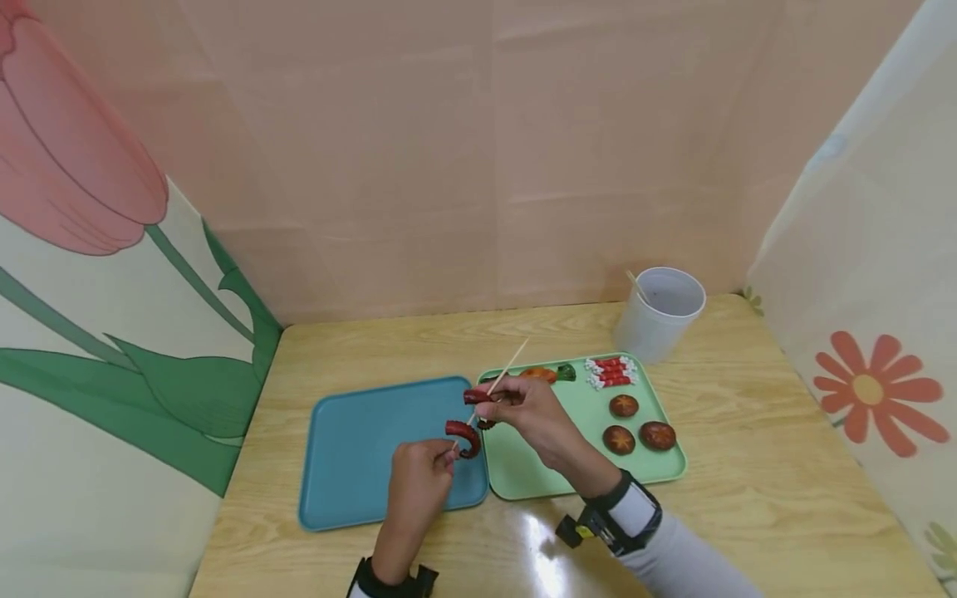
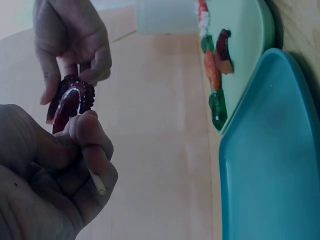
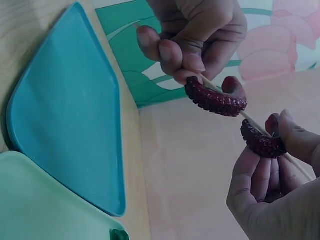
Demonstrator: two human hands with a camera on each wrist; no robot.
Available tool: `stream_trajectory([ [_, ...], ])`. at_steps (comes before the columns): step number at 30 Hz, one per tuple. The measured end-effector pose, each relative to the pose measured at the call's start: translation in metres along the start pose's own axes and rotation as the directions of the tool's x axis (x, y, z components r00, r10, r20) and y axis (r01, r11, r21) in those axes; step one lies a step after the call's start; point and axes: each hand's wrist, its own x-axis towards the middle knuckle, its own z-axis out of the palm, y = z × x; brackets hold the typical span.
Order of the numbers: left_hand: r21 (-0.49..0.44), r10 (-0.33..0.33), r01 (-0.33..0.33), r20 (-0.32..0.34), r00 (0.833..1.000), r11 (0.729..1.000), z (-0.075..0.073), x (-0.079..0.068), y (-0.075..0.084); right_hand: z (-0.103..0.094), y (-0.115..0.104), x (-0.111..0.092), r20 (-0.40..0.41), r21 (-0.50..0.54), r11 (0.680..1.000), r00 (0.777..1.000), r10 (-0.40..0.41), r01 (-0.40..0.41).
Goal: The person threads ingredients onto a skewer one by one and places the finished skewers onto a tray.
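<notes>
Over the seam of two trays, my left hand (image 1: 421,480) pinches the lower end of a wooden skewer (image 1: 512,362). A curled dark red octopus tentacle (image 3: 215,100) is threaded on the stick right by those fingertips. Further up the same stick sits a second octopus tentacle (image 3: 261,142), pinched between thumb and fingers of my right hand (image 1: 540,419). A short length of bare skewer separates the two pieces in the right wrist view. The stick's far end sticks out beyond my right hand. Below lie the blue tray (image 1: 366,440) and the green tray (image 1: 516,473).
On the green tray are several brown mushrooms (image 1: 618,440), red-and-white sticks (image 1: 611,372) and an orange and green piece (image 1: 549,374). The left wrist view shows another dark red piece (image 2: 223,50) there. A white bucket (image 1: 658,320) holding a stick stands behind, near the back wall.
</notes>
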Motion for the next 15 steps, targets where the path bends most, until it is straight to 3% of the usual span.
stream_trajectory([
  [5, -0.034, -0.025, 0.026, 0.032, 0.999, 0.999, -0.001, -0.001, -0.002, -0.003, 0.001, 0.001, 0.024, -0.006, 1.0, 1.0, 0.018, -0.018],
  [9, -0.11, -0.122, 0.131, 0.091, 0.988, 0.985, -0.004, -0.002, -0.002, -0.016, 0.006, 0.007, 0.054, -0.09, 0.995, 0.997, 0.046, -0.041],
  [11, -0.129, -0.165, 0.179, 0.108, 0.98, 0.975, -0.007, -0.004, -0.004, -0.026, 0.012, 0.011, 0.036, -0.197, 0.98, 0.999, 0.032, -0.025],
  [13, -0.131, -0.188, 0.202, 0.113, 0.976, 0.971, -0.008, -0.004, -0.006, -0.037, 0.023, 0.016, 0.007, -0.394, 0.919, 1.0, -0.024, 0.025],
  [15, -0.124, -0.202, 0.215, 0.114, 0.973, 0.969, -0.009, -0.005, -0.008, -0.046, 0.038, 0.021, -0.018, -0.615, 0.786, 0.996, -0.082, 0.054],
])
